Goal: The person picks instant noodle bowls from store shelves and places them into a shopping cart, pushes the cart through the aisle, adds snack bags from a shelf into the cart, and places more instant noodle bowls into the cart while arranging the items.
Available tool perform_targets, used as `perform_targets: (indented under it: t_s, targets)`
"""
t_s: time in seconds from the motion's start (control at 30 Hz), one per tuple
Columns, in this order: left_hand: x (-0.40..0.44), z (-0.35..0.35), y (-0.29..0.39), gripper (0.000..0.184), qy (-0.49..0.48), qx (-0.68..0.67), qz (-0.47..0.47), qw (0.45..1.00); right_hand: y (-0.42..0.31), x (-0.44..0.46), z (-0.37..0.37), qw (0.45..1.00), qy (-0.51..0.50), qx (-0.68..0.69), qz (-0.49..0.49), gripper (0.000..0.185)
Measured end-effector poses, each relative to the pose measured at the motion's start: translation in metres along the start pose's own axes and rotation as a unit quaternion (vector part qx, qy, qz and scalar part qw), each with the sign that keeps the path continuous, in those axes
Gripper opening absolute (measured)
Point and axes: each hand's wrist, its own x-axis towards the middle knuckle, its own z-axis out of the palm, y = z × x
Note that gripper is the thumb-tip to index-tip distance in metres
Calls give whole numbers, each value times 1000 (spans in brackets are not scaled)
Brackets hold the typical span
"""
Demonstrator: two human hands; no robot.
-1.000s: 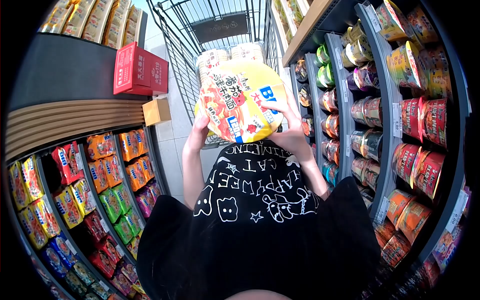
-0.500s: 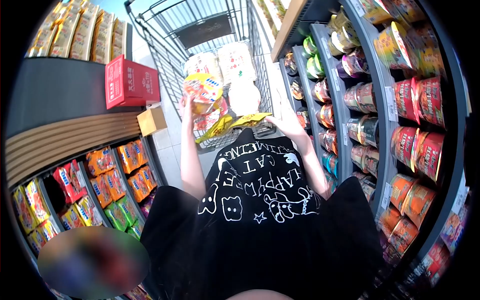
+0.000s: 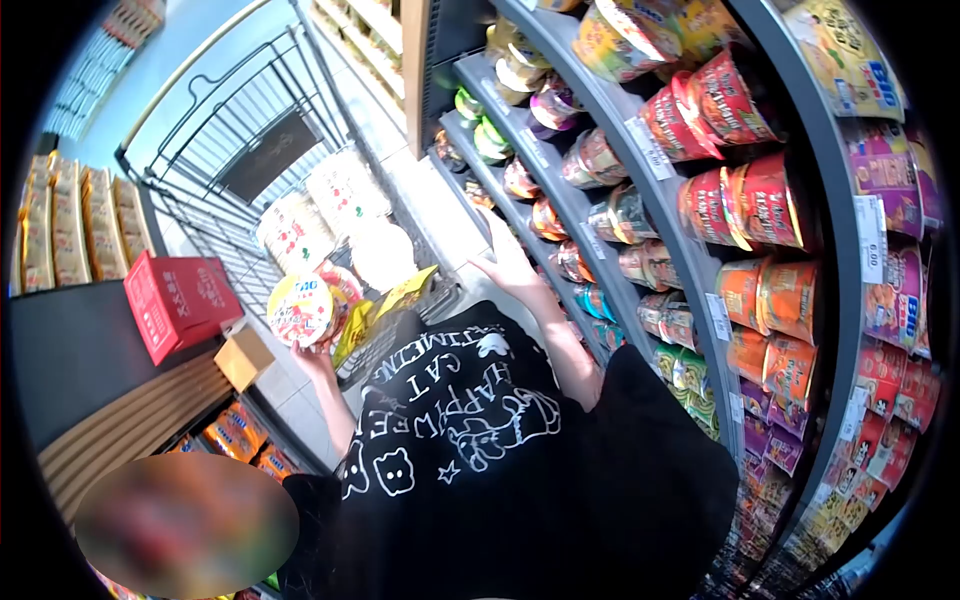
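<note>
My left hand [image 3: 314,357] is closed round the side of an instant noodle bowl [image 3: 302,308] with a yellow and white lid, held over the near left part of the shopping cart [image 3: 345,372]. My right hand [image 3: 507,262] has its fingers apart and holds nothing; it is between the cart and the right-hand shelves. Inside the cart are white packs with red print [image 3: 345,190], a rounded white package [image 3: 383,255] and a yellow packet [image 3: 402,294] close to my shirt. Part of another reddish package [image 3: 343,282] shows behind the bowl.
Shelves on my right carry rows of noodle cups and bowls [image 3: 745,205] with price tags. To the left are a red box [image 3: 180,305], a small cardboard box [image 3: 243,357] and orange noodle packs [image 3: 236,432]. The lower left corner is blurred out.
The view has turned toward the right-hand shelves, so the cart appears further left. My left hand still holds the bowl, now lower and with its lid facing me more. My right hand has come off the cart's near side.
</note>
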Motion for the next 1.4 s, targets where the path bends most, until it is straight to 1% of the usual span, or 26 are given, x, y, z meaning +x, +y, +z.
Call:
perform_targets:
  t_s: [0.1, 0.13, 0.17, 0.2, 0.3, 0.37, 0.5, 0.57, 0.67, 0.7, 0.73, 0.77, 0.8, 0.87, 0.9, 0.97, 1.03, 1.1, 1.17, 1.2, 1.23, 1.27, 1.3, 1.33, 1.37, 1.4]
  targets:
    - [5, -6, -7, 55, -10, -21, 8, 1000, -8, 14, -25, 986, 142, 25, -89, 76]
    - [5, -9, -11, 54, 6, -24, 19, 1000, -10, 17, -36, 976, 200, 13, -80, 75]
    - [3, -8, -13, 53, 23, -26, 30, 999, -17, 22, -50, 959, 254, 84, -90, 75]
    - [5, -12, -17, 52, 22, -19, 33, 999, -28, 22, -68, 942, 327, 43, -70, 75]
    - [10, -17, -24, 51, 34, -11, 38, 999, -56, 23, -124, 861, 504, -26, -65, 77]
    - [8, -12, -25, 50, 53, -2, 34, 998, -56, 27, -159, 789, 599, -81, -110, 77]
    - [4, -4, -19, 47, 105, 85, 76, 988, -59, 46, -211, 710, 699, -83, -32, 88]
    - [4, -1, -17, 42, 116, 109, 95, 983, -54, 63, -230, 682, 727, -67, -41, 100]
    - [14, -5, -25, 31, 126, 92, 185, 970, -40, 87, -249, 626, 772, -88, -60, 114]
    - [13, -11, -28, 34, 124, 155, 220, 955, -47, 91, -252, 613, 784, -82, -63, 118]
    - [10, -12, -26, 36, 169, 241, 219, 930, -52, 93, -253, 617, 784, -58, -40, 121]
    - [-15, 11, -15, 35, 170, 247, 256, 919, -52, 96, -255, 602, 795, -59, -40, 118]
    - [-7, 1, -22, 38, 165, 198, 279, 925, -28, 105, -272, 560, 819, -119, -45, 116]
    - [-16, 3, -19, 45, 191, 181, 250, 932, -19, 113, -281, 529, 837, -135, -25, 115]
    - [-21, 6, -16, 45, 209, 151, 226, 940, -12, 115, -285, 527, 835, -155, -38, 117]
    - [-46, 21, -4, 45, 242, 196, 247, 918, -21, 110, -274, 547, 812, -183, -91, 120]
    - [-64, 28, 8, 44, 239, 236, 291, 896, -49, 95, -251, 606, 762, -180, -141, 120]
    - [-81, 42, 25, 43, 226, 280, 330, 873, -70, 87, -213, 635, 751, -89, -157, 115]
    - [-100, 69, 45, 38, 129, 283, 396, 864, -94, 72, -167, 731, 653, -33, -195, 109]
    - [-109, 85, 53, 36, 54, 243, 380, 891, -108, 64, -138, 760, 604, -19, -239, 103]
    - [-103, 89, 56, 38, -44, 249, 328, 910, -117, 56, -107, 801, 552, 66, -222, 100]
    - [-108, 103, 67, 40, -141, 254, 271, 918, -109, 57, -74, 808, 510, 163, -246, 97]
    - [-118, 120, 72, 41, -210, 254, 210, 921, -99, 50, -53, 854, 475, 67, -202, 96]
    - [-119, 132, 69, 51, -292, 215, 157, 919, -118, 38, -31, 897, 350, 214, -161, 108]
    - [-132, 153, 73, 62, -319, 208, 74, 922, -101, 36, -10, 920, 299, 196, -162, 106]
    - [-122, 151, 65, 71, -410, 163, 13, 897, -123, 24, 7, 891, 199, 393, -107, 104]
